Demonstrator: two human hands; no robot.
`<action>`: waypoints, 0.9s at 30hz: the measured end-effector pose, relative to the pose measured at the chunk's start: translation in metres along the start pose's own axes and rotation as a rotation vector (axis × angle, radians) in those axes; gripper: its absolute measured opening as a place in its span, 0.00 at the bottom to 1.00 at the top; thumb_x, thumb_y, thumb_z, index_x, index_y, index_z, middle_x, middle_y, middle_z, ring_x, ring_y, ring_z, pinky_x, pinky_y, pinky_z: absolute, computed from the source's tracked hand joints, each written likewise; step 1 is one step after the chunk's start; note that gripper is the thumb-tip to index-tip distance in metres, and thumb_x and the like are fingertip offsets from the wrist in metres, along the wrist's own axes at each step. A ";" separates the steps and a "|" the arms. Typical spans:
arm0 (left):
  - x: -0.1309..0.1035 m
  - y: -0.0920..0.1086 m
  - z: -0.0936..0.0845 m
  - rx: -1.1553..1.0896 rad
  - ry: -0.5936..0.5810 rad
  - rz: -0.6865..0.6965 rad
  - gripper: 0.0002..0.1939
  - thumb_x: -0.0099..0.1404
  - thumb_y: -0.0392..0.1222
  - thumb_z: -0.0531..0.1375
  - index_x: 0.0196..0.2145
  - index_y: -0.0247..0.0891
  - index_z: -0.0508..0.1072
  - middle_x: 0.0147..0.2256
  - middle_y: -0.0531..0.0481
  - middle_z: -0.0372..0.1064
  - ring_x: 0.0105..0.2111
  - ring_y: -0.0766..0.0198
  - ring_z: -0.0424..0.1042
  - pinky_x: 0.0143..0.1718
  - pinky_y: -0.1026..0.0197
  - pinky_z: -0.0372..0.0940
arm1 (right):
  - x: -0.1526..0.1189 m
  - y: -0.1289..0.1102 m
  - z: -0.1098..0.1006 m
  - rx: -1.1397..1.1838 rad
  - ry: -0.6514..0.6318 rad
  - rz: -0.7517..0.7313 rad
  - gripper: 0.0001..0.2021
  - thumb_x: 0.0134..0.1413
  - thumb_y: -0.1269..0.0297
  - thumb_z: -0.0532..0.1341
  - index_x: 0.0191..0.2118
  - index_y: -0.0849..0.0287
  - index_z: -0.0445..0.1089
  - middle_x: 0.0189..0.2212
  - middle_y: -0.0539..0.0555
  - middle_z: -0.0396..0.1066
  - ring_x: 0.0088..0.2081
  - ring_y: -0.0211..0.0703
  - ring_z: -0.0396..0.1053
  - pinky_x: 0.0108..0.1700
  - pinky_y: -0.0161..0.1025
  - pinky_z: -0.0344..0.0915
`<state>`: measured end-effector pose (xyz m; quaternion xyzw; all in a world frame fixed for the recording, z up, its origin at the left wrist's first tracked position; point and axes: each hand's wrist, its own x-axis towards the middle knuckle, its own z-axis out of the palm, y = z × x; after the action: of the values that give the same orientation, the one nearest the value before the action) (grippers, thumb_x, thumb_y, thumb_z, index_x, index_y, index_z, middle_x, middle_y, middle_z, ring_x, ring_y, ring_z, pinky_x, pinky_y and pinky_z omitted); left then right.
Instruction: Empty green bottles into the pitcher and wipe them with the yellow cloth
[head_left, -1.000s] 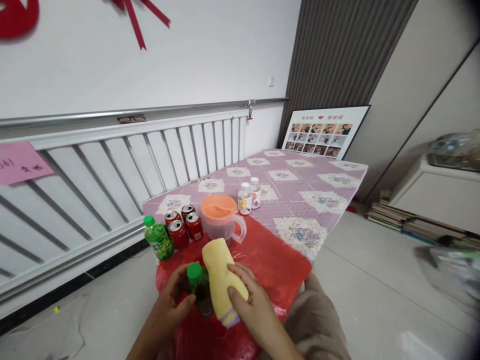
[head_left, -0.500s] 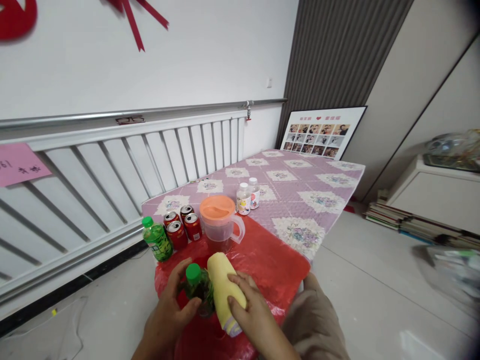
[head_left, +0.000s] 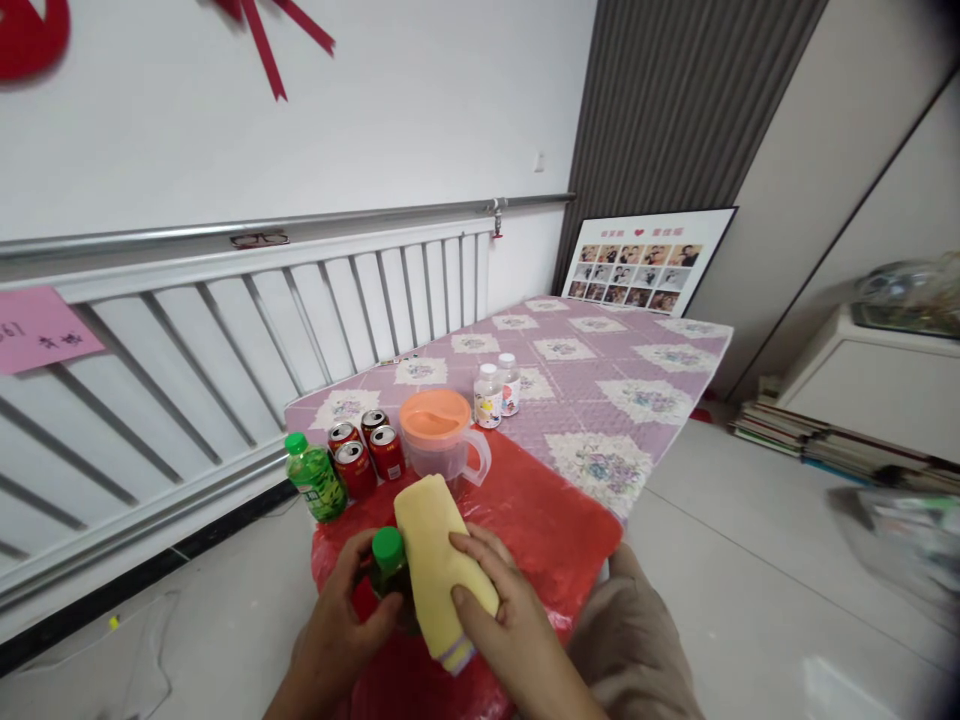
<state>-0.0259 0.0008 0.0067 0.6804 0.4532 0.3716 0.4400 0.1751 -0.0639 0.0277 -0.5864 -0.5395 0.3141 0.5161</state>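
Note:
My left hand [head_left: 346, 610] is curled round a green-capped drink bottle [head_left: 388, 550] that stands over the red plastic sheet [head_left: 547, 510]. In my right hand [head_left: 506, 610] is a folded yellow towel [head_left: 433, 560], pressed against the bottle's right side and hiding part of it. Just behind the towel is a clear pitcher [head_left: 442, 460] with an orange lid. To its left are several red drink cans [head_left: 386, 453], and beside them a second green-capped bottle [head_left: 316, 480] with a green label.
Two small white-capped bottles [head_left: 488, 397] stand right of the pitcher on the floral tablecloth [head_left: 559, 350]. A white radiator [head_left: 322, 310] runs along the table's far left side. A framed photo board [head_left: 637, 260] leans behind the table.
The towel has shifted up and left against the bottle, covering more of it, and it looks flatter. My left hand stays about the bottle.

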 end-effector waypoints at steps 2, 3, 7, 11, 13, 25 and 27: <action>0.000 -0.001 -0.002 -0.015 -0.035 0.015 0.28 0.57 0.36 0.60 0.55 0.43 0.59 0.53 0.44 0.67 0.53 0.52 0.67 0.54 0.51 0.63 | 0.002 0.014 0.003 -0.037 0.009 0.053 0.19 0.48 0.68 0.59 0.49 0.55 0.71 0.54 0.59 0.66 0.57 0.48 0.64 0.58 0.46 0.60; 0.001 -0.002 -0.003 -0.021 -0.048 0.019 0.29 0.57 0.35 0.59 0.56 0.43 0.59 0.53 0.44 0.66 0.55 0.52 0.65 0.56 0.50 0.61 | 0.002 0.022 0.004 -0.054 0.006 0.074 0.19 0.47 0.68 0.59 0.48 0.55 0.72 0.53 0.59 0.67 0.56 0.49 0.65 0.58 0.47 0.60; 0.001 -0.004 -0.007 -0.058 -0.092 0.027 0.28 0.58 0.36 0.59 0.57 0.41 0.59 0.56 0.42 0.64 0.57 0.50 0.63 0.59 0.47 0.58 | -0.003 0.049 0.010 -0.136 -0.037 0.078 0.19 0.44 0.70 0.59 0.45 0.58 0.74 0.49 0.61 0.71 0.53 0.51 0.67 0.57 0.50 0.62; -0.001 -0.004 -0.007 -0.096 -0.119 0.028 0.28 0.60 0.37 0.58 0.58 0.41 0.60 0.59 0.42 0.60 0.60 0.48 0.59 0.61 0.46 0.55 | -0.006 0.054 0.011 -0.163 -0.027 0.039 0.20 0.44 0.71 0.59 0.46 0.58 0.73 0.49 0.61 0.70 0.53 0.50 0.68 0.56 0.48 0.63; -0.003 -0.003 -0.005 -0.073 -0.074 0.005 0.32 0.59 0.38 0.60 0.60 0.43 0.57 0.60 0.42 0.59 0.59 0.48 0.61 0.59 0.47 0.58 | -0.004 0.046 0.009 -0.144 0.006 0.034 0.20 0.45 0.71 0.59 0.47 0.57 0.73 0.50 0.60 0.69 0.53 0.50 0.67 0.56 0.47 0.63; -0.004 0.002 0.004 0.032 0.121 -0.051 0.27 0.54 0.42 0.64 0.51 0.43 0.63 0.47 0.45 0.71 0.45 0.51 0.72 0.47 0.50 0.68 | 0.004 -0.010 -0.001 -0.003 -0.060 -0.011 0.20 0.51 0.67 0.57 0.52 0.54 0.69 0.57 0.58 0.61 0.58 0.47 0.61 0.59 0.43 0.59; -0.004 0.003 0.001 0.001 0.084 -0.022 0.26 0.55 0.41 0.63 0.52 0.42 0.63 0.48 0.44 0.70 0.48 0.52 0.70 0.50 0.50 0.66 | 0.004 0.002 0.001 -0.043 -0.066 0.024 0.20 0.50 0.67 0.57 0.51 0.57 0.69 0.56 0.60 0.62 0.58 0.48 0.61 0.59 0.44 0.58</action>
<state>-0.0255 -0.0034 0.0086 0.6594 0.4787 0.3949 0.4243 0.1754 -0.0595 0.0261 -0.5932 -0.5558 0.3278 0.4814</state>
